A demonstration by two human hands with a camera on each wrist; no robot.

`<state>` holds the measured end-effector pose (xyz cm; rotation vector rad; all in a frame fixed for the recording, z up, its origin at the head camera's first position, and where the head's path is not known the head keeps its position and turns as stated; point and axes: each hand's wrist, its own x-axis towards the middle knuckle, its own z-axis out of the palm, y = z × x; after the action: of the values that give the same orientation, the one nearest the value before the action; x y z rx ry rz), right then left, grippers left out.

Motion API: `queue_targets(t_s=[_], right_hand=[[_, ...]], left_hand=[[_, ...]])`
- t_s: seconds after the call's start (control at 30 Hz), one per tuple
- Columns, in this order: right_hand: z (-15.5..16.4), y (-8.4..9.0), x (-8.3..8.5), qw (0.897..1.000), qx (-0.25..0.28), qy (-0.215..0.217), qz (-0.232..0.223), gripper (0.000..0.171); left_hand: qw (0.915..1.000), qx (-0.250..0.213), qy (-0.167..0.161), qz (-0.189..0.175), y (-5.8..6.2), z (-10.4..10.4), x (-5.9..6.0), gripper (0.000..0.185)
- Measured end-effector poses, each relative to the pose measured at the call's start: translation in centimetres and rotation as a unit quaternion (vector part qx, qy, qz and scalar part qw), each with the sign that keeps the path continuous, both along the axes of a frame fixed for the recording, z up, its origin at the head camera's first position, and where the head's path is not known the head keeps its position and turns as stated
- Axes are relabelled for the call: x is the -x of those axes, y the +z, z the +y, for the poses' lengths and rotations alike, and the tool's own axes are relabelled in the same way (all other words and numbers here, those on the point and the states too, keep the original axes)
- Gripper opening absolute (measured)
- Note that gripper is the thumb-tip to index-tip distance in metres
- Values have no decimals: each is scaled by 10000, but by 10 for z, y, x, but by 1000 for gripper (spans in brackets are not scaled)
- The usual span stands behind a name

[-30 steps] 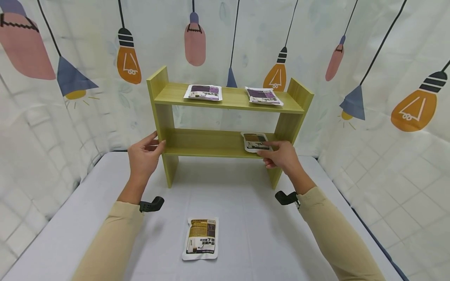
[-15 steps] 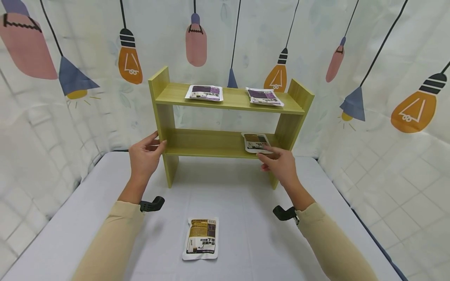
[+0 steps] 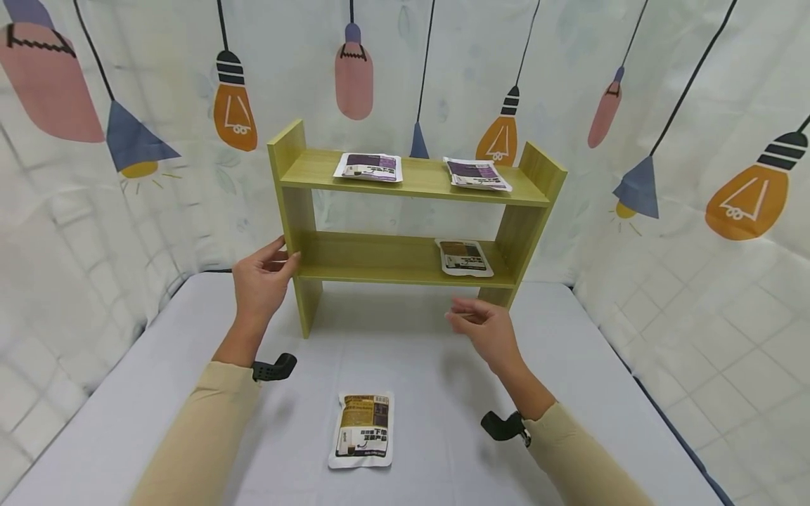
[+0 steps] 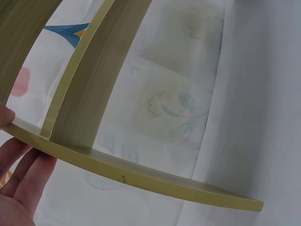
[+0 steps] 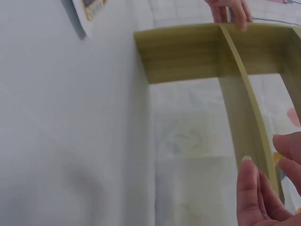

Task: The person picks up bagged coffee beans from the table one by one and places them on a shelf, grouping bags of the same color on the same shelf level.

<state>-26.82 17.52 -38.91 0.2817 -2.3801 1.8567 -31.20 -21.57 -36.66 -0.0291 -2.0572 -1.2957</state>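
A small two-tier wooden shelf [image 3: 405,184] stands on the white table. My left hand [image 3: 261,277] grips its left side panel, thumb at the front edge and fingers on the outer face, as the left wrist view shows too. A white pouch with a brown and gold label [image 3: 465,258] lies flat at the right end of the lower board. Just below and in front of that board hovers my right hand [image 3: 484,330], holding nothing, its fingers loosely bent with the thumb apart from them in the right wrist view. Another gold-labelled pouch [image 3: 363,430] lies on the table at the front.
Two purple-labelled pouches, one toward the left [image 3: 369,167] and one toward the right [image 3: 477,174], rest on the upper board. A white curtain [image 3: 392,84] printed with lamps hangs behind and at both sides. The white tabletop [image 3: 418,379] stretches in front of the shelf.
My right hand has let go of the pouch on the lower board and drawn back, down and slightly left. The left hand and the shelf stay in place.
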Motion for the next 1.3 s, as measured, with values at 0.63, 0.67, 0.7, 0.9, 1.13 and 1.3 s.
queue_targets(t_s=[0.63, 0.67, 0.7, 0.9, 1.13, 1.3], right_hand=[[-30, -60, -55, 9934, 155, 529, -1004, 53], [-31, -62, -58, 9924, 190, 595, -1059, 55], [-33, -65, -60, 9914, 203, 666, -1104, 57], [-40, -75, -71, 9844, 195, 1067, -1383, 62], [-47, -83, -80, 9828, -249, 1264, -1326, 58], [-54, -82, -86, 9822, -735, 1302, -1136, 54]], left_hand=[[10000, 38, -48, 59, 2, 2, 2, 45], [10000, 44, -46, 66, 2, 2, 2, 45], [10000, 46, -44, 67, 2, 2, 2, 45], [9999, 49, -36, 105, 2, 1, 2, 45], [10000, 4, -39, 77, 1, 0, 2, 45], [10000, -12, -40, 79, 0, 0, 2, 45]])
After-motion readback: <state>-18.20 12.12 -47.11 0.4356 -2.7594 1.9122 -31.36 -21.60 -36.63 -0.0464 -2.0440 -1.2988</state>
